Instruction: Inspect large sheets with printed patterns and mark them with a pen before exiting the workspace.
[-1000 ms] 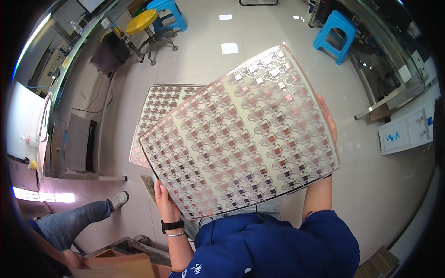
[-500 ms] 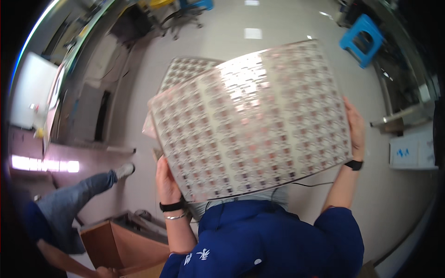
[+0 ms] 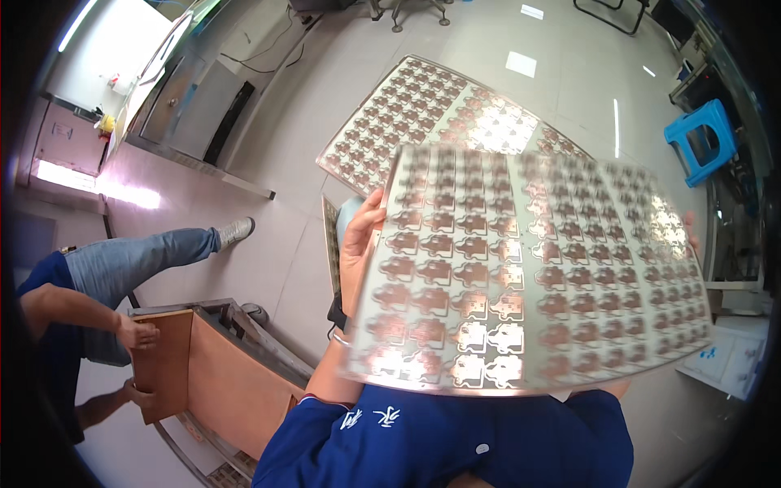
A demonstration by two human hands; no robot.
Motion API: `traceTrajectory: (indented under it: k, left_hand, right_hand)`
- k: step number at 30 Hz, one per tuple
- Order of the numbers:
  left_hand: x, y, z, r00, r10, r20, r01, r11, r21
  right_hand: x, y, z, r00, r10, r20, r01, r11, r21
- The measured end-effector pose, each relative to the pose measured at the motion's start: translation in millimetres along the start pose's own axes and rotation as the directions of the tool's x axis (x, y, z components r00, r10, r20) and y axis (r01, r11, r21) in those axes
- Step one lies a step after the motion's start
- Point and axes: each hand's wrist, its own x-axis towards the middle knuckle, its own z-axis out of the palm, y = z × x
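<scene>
Co-worker [image 3: 146, 260]: at the far left of the scene, in blue top and jeans, both hands [image 3: 140, 333] on the near-left end of the wooden box.
Bench [image 3: 191, 110]: on the left and far, with grey side panels and a metal foot rail along the floor.
Shoe [image 3: 236, 233]: light-coloured, at the end of the co-worker's outstretched leg.
Wooden box [image 3: 232, 366]: open, reddish-brown, near and left, set against a dark metal frame [image 3: 244, 323].
Thin board [image 3: 330, 244]: seen nearly edge-on, just left of the left hand.
Left hand [image 3: 358, 240]: closed around the left edge of the held panel, fingers curled over it; a black band [image 3: 337, 313] and a silvery bracelet circle the wrist.
Far panel [image 3: 407, 114]: patterned in similar rows, beyond the held panel and partly covered by it; its support is hidden.
Held panel [image 3: 529, 268]: in the middle, raised before the blue shirt [image 3: 455, 439], tilted, with rows of coppery shapes and bright glare; blurred in parts.
Right hand [image 3: 691, 230]: only blurred fingers show, at the panel's right edge; I cannot tell how closed it is.
Blue stool [image 3: 720, 118]: on the right and far, on the tiled floor.
White box [image 3: 724, 358]: at the right, bearing blue marks.
</scene>
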Motion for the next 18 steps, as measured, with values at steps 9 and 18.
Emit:
traceTrajectory:
  k: [9, 18]
  left_hand:
    - [-9.9, 7.9, -22.8, 0.978, -0.206, 0.033, 0.206, 0.923, -0.324]
    - [-14.5, 7.2, -29.2, 0.963, -0.243, 0.115, 0.267, 0.918, -0.294]
  right_hand:
    - [7.3, 24.1, -23.6, 0.963, 0.239, -0.126, -0.220, 0.964, 0.147]
    - [-8.5, 16.5, -38.7, 0.954, 0.231, -0.189, -0.202, 0.966, 0.163]
